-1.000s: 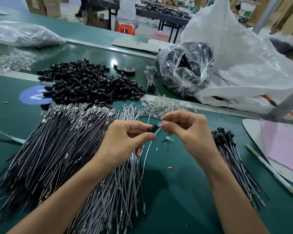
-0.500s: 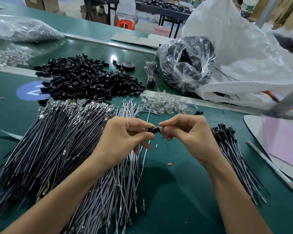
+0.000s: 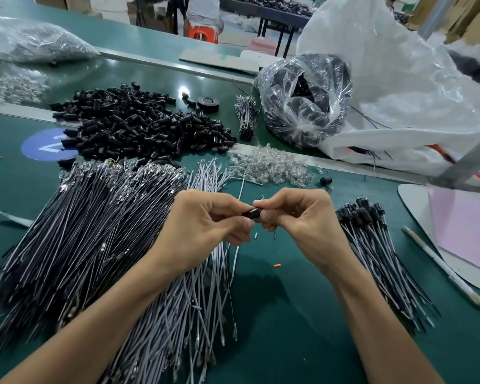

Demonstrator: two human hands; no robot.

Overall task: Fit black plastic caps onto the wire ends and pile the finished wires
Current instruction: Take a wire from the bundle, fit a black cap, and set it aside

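My left hand (image 3: 205,220) and my right hand (image 3: 302,217) meet above the green table, both pinching one black plastic cap (image 3: 251,212) between their fingertips. A thin wire (image 3: 234,261) hangs down from under my left hand. A big heap of loose black caps (image 3: 139,123) lies at the back left. Uncapped black and grey wires (image 3: 89,231) spread in a wide pile on the left. The pile of capped wires (image 3: 372,234) lies to the right of my right hand.
Clear glass bulbs (image 3: 269,167) lie in a heap behind my hands. A clear bag of black parts (image 3: 305,98) and a large white sack (image 3: 399,87) stand at the back right. A pink sheet (image 3: 466,228) and a white pen (image 3: 444,270) lie at the right edge.
My hands have come together: the right fingertips, apart from the cap a second ago, now pinch it with the left. The bulb at the cap's tip is no longer visible.
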